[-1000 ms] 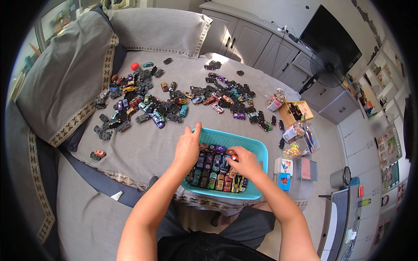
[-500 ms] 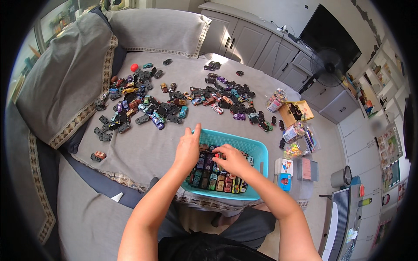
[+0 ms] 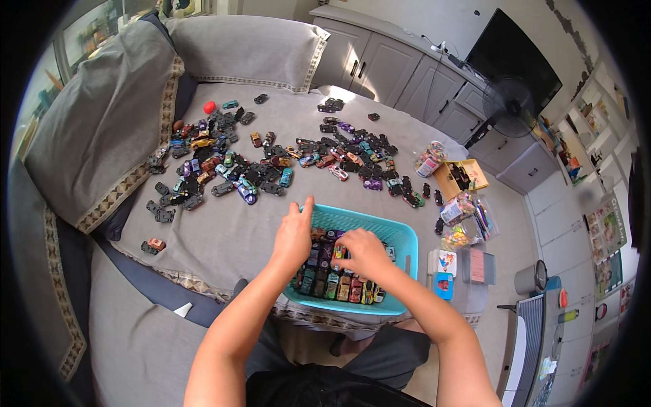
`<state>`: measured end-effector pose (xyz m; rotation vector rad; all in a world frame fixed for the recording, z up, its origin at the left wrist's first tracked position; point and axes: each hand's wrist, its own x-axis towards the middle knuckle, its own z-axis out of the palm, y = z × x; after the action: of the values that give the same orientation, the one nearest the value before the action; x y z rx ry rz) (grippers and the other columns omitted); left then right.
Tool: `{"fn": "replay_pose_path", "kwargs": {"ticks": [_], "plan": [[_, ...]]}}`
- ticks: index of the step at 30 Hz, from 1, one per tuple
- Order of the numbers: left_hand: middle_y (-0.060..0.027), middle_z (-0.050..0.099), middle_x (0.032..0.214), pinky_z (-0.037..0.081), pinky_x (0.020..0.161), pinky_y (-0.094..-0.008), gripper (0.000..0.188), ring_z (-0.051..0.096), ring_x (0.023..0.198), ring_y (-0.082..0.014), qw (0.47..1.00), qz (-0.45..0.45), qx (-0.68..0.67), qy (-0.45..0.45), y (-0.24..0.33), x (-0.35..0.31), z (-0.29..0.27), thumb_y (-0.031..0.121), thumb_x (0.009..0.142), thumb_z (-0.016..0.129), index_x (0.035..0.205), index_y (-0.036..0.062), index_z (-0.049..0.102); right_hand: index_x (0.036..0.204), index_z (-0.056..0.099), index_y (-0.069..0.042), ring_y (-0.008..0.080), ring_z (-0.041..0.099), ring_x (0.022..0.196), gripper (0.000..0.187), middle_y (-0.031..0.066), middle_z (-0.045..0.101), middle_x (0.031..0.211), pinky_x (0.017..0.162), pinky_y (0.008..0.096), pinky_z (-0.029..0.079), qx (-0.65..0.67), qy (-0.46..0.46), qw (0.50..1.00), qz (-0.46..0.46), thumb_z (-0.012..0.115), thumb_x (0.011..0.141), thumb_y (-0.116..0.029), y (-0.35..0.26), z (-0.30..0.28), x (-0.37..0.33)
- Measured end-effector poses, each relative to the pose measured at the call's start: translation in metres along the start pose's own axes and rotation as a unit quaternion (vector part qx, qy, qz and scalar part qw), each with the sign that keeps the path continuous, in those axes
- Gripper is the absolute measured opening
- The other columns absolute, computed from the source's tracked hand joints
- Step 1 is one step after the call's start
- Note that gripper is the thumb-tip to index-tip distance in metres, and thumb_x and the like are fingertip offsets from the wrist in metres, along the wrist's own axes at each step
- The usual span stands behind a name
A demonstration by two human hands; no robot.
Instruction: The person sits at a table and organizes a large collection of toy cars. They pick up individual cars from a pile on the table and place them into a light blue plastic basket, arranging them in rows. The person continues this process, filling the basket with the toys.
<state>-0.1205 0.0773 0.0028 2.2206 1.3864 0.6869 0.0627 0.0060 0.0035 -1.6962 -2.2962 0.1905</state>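
A turquoise plastic basket (image 3: pixel 369 218) stands before me on the grey cloth, with toy cars (image 3: pixel 344 287) packed side by side in rows inside it. My left hand (image 3: pixel 293 234) is closed over the basket's left rim, and its fingers point away from me. Reaching into the basket, my right hand (image 3: pixel 365 252) has its fingers bent around a brightly coloured toy car (image 3: pixel 338 255) above the front row. Part of that car is hidden by the fingers. Some cars in the basket lie behind my right hand and forearm.
Beyond the basket, loose toy cars (image 3: pixel 247 169) lie scattered in two big clusters, many upside down. A red ball (image 3: pixel 209 107) sits at the far left. To the right are clear jars (image 3: pixel 431 159) of colourful bits, a yellow box (image 3: pixel 478 173) and small card boxes (image 3: pixel 444 285).
My right hand's fingers have curled in and drawn slightly nearer over the basket, around a toy car. My left hand stays on the rim.
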Motion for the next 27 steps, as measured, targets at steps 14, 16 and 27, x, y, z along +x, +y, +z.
{"fn": "replay_pose_path", "kwargs": {"ticks": [14, 16, 27], "plan": [[-0.0252, 0.05, 0.11, 0.052, 0.078, -0.0495, 0.068, 0.059, 0.094, -0.0457, 1.0, 0.007, -0.01, -0.003, 0.0, 0.0, 0.0, -0.015, 0.074, 0.053, 0.137, 0.0052, 0.037, 0.1, 0.063, -0.006, 0.03, 0.057, 0.099, 0.045, 0.009, 0.06, 0.101, 0.086, 0.042, 0.044, -0.026, 0.006, 1.0, 0.017, 0.083, 0.065, -0.027, 0.026, -0.036, -0.05], [-0.0244, 0.05, 0.111, 0.051, 0.078, -0.0496, 0.07, 0.059, 0.094, -0.0453, 1.0, 0.003, -0.008, -0.001, 0.001, 0.001, 0.0, -0.014, 0.073, 0.056, 0.137, 0.0057, 0.038, 0.104, 0.06, -0.006, 0.0307, 0.053, 0.104, 0.056, 0.0101, 0.057, 0.108, 0.089, 0.0429, 0.042, -0.06, -0.004, 0.998, -0.012, 0.086, 0.06, -0.029, 0.021, -0.028, -0.064], [-0.0256, 0.049, 0.111, 0.051, 0.081, -0.0493, 0.075, 0.057, 0.099, -0.0462, 1.0, 0.012, -0.002, -0.004, 0.005, -0.001, -0.003, -0.018, 0.069, 0.054, 0.138, 0.0053, 0.036, 0.119, 0.056, -0.003, 0.0293, 0.051, 0.107, 0.065, 0.0117, 0.055, 0.114, 0.094, 0.0418, 0.039, -0.105, 0.026, 0.994, 0.002, 0.083, 0.064, -0.021, 0.027, -0.011, -0.064]]}}
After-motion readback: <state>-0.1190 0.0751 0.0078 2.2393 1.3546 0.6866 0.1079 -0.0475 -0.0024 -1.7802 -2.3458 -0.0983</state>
